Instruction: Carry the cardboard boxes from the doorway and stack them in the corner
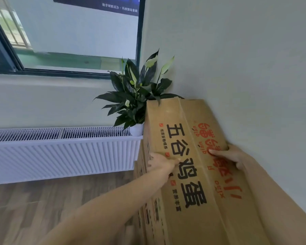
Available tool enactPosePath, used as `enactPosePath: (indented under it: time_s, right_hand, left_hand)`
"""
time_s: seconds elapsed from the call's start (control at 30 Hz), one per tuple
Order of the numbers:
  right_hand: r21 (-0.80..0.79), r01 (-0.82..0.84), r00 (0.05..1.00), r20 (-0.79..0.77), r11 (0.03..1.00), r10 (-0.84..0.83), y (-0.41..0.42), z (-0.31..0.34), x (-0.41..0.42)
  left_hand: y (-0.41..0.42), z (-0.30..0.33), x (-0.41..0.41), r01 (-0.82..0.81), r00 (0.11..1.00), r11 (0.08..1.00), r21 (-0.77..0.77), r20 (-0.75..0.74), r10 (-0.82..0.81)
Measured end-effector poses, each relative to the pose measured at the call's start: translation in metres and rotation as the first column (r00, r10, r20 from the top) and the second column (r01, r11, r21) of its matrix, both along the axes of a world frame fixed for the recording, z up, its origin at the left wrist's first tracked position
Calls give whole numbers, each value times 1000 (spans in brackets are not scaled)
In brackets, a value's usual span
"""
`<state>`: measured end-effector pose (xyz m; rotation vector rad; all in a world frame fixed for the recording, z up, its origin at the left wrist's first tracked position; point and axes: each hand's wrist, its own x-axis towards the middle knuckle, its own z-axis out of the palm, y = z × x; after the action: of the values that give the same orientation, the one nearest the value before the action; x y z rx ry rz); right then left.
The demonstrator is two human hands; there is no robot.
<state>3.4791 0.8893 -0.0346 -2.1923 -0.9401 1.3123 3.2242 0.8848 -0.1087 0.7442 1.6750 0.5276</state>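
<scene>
A large cardboard box (pixel 193 156) is sitting atop what may be other boxes (pixel 145 200), against the corner wall (pixel 245 59). Left hand (pixel 159 162) and right hand (pixel 231 156) are gripping its sides, beside a potted plant (pixel 136 96).

Both hands (pixel 162 162) gripping top cardboard box (pixel 189 156), corner stack, plant (pixel 136 96) behind

There is one view only, worn on the person's head, looking forward and down into the room corner from close by, tilted, with the window (pixel 64 32) far left and the wall (pixel 237 59) right.
</scene>
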Motion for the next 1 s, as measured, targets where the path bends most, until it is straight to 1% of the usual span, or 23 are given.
enactPosePath:
  time_s: [0.13,0.27,0.5,0.57,0.6,0.67,0.73,0.83,1.0]
  right_hand:
    - [-31,4,1000,1,1000,-4,23,-16,6]
    - [-70,-9,1000,25,998,11,31,-24,16]
    - [-10,-29,997,75,1000,30,31,-30,20]
    - [27,-48,985,165,998,43,29,-30,18]
    - [39,-84,964,257,996,72,29,-31,16]
    - [18,-168,886,440,986,143,29,-35,16]
    - [-12,-211,819,543,977,184,28,-37,15]
    - [-29,-230,743,641,973,194,23,-36,8]
    - [-27,-256,666,720,966,196,23,-35,-8]
  left_hand:
    - [18,-12,5,-31,999,999,-8,-25,31]
    - [17,-9,17,-25,992,1000,13,-120,26]
    - [15,-14,22,-20,991,1000,23,-131,23]
    - [14,-13,23,-8,990,1000,29,-141,12]
    - [12,-12,23,-1,989,999,36,-147,6]
    - [9,-13,25,12,986,999,46,-164,-5]
    - [8,-13,26,14,986,999,47,-169,-6]
    - [8,-14,27,27,985,998,55,-169,-17]
    - [9,-11,24,37,986,997,63,-164,-26]
